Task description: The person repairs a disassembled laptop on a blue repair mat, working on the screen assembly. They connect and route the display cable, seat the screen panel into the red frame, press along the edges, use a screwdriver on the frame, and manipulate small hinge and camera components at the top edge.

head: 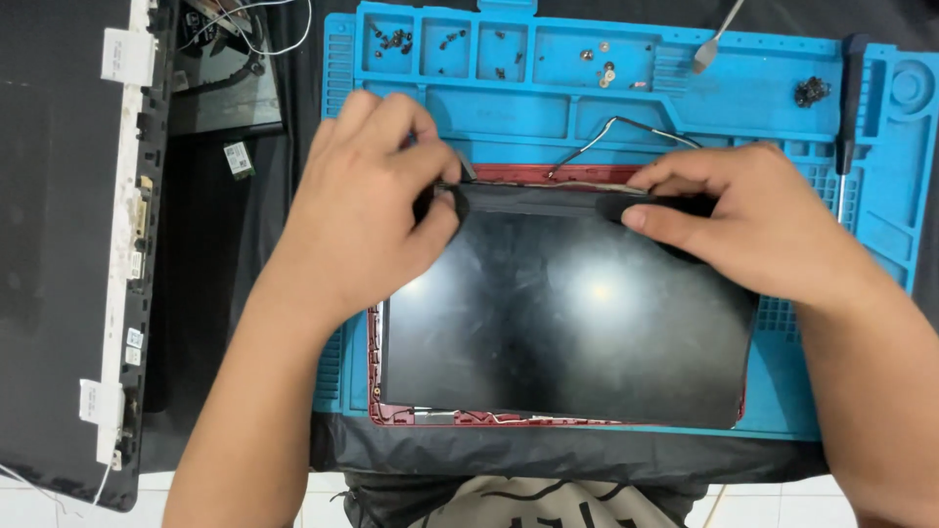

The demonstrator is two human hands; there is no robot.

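Looking down from the head camera, a dark laptop screen panel (pixel 562 318) is seen lying glass-up in a red lid shell (pixel 391 416), which rests on a blue work mat (pixel 548 108) spread over a black cloth on the tabletop (pixel 293 196). The left hand (pixel 367 205) is closed in a pinch at the panel's upper left corner, thumb and fingers pressed together on the black strip (pixel 548 200) that runs along the top edge. The right hand (pixel 753 230) is set at the upper right, fingers curled over the edge and the thumb laid flat along the same strip; it is partly closed on the strip, not clenched. With both hands kept at the top corners, the panel appears to be steadied evenly, so that the thin glass is not twisted.

Small screws (pixel 391 39) are kept sorted in the mat's moulded compartments, probably so that none are lost. A thin cable (pixel 616 127) is looped just behind the panel. A screwdriver (pixel 849 108) is laid along the mat's right side, and a metal spudger (pixel 714 44) near the top. A black laptop base (pixel 68 244) with a white-edged rim is set well apart on the left.
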